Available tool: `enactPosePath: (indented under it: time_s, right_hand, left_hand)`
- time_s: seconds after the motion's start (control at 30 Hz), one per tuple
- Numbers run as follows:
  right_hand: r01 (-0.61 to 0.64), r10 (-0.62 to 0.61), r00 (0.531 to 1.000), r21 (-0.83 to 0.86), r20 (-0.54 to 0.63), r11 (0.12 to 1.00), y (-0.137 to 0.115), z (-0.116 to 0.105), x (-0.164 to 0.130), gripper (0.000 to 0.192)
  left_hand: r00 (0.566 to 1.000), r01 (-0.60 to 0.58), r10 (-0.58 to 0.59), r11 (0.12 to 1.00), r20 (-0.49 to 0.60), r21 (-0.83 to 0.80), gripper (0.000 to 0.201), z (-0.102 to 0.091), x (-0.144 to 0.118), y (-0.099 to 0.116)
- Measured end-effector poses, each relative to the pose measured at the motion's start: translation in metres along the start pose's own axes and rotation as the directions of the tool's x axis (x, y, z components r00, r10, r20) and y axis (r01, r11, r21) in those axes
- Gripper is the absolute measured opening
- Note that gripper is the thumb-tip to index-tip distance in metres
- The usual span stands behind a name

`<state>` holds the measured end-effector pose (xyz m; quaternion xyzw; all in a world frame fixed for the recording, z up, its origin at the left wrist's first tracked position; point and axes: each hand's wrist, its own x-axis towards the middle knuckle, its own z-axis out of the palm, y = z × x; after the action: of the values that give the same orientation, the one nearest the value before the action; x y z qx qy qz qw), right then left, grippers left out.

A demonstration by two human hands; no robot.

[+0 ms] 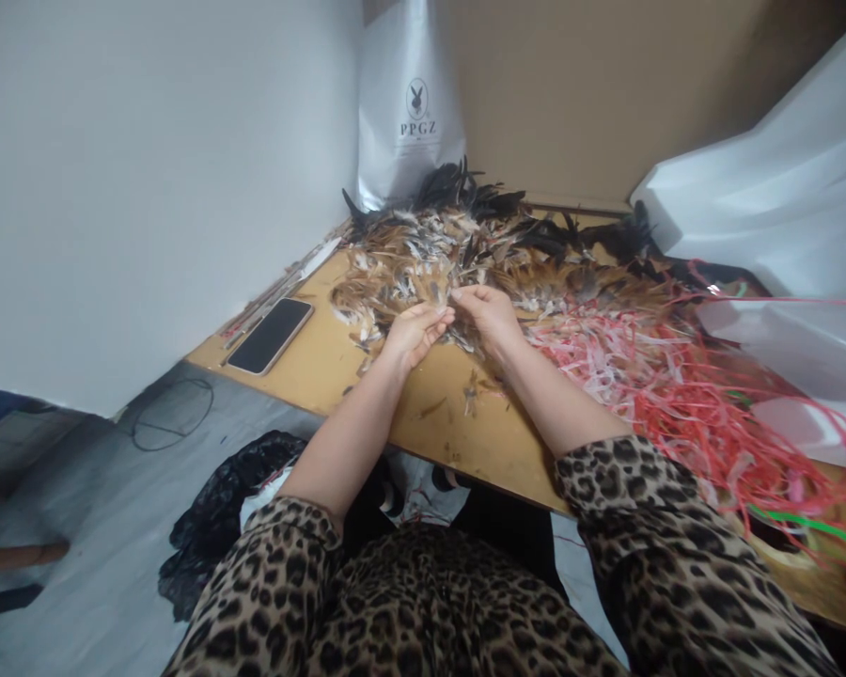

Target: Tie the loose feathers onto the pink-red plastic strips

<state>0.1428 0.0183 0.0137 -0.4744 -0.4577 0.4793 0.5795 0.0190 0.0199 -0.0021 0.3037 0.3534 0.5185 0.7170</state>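
Presently, at your bench:

Left hand point(415, 334): yours, palm half up at the near edge of the feather pile point(423, 259); fingers curled loosely together around a few quills, though how many you hold is too small to tell.

Right hand point(489, 310): yours, touching the left at the fingertips; thumb and forefinger pinched together on the same small tuft of feathers.

Feather pile: spread across the far half of the wooden tabletop point(465, 442), just beyond both hands. Brown, tan and cream plumes in the middle, glossy black ones along the back. Long, narrow, soft-vaned, lying in all directions.

Progress, as a judgement: early to middling. Most of the pile looks loose and unsorted; only the tuft between your hands is gathered. A few stray feathers lie on the bare wood near your wrists.

Plastic strips point(677, 395): a tangle of thin, flat, pink and red ribbon to your right, touching the feathers; one green strand at its near edge.

Phone point(271, 335): dark, flat, face up, left of the pile, well apart from your hands.

White bag point(409, 103): smooth, printed "PPGZ", upright behind the feathers.

Sleeves: leopard-print fabric, pushed up past the forearms.
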Motion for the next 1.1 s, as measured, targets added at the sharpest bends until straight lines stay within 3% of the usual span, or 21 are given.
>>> enactPosePath:
  time_s: [0.23,0.4,0.53,0.7,0.83,1.1]
  right_hand:
    - [-0.003,0.002,1.000,0.048,0.024,0.999,-0.002,0.005,-0.003,0.030]
    - [-0.174,0.152,0.980,0.187,0.127,0.967,0.004,0.000,0.001,0.030]
    - [-0.260,0.208,0.949,0.214,0.235,0.942,0.007,-0.007,0.005,0.030]
    - [-0.110,0.116,0.965,-0.038,0.237,0.993,-0.003,-0.014,0.003,0.029]
    - [0.058,0.001,0.976,-0.263,0.219,0.963,-0.009,-0.012,-0.001,0.030]
    - [0.019,0.009,0.990,-0.199,0.139,0.980,-0.009,-0.006,-0.003,0.035]
  left_hand:
    - [0.997,-0.014,0.010,0.998,0.073,0.063,0.002,-0.001,-0.002,-0.001]
    - [0.991,0.089,-0.097,0.993,0.096,0.080,0.005,0.001,-0.006,0.002]
    - [0.986,0.084,-0.100,0.989,0.136,0.119,0.007,0.000,-0.006,0.002]
    - [0.991,0.020,-0.052,0.969,0.122,0.248,0.009,-0.002,-0.006,0.000]
    - [0.993,-0.011,-0.030,0.939,0.113,0.343,0.011,0.000,-0.006,-0.002]
    - [0.993,-0.007,-0.028,0.959,0.119,0.285,0.016,0.005,-0.008,-0.003]
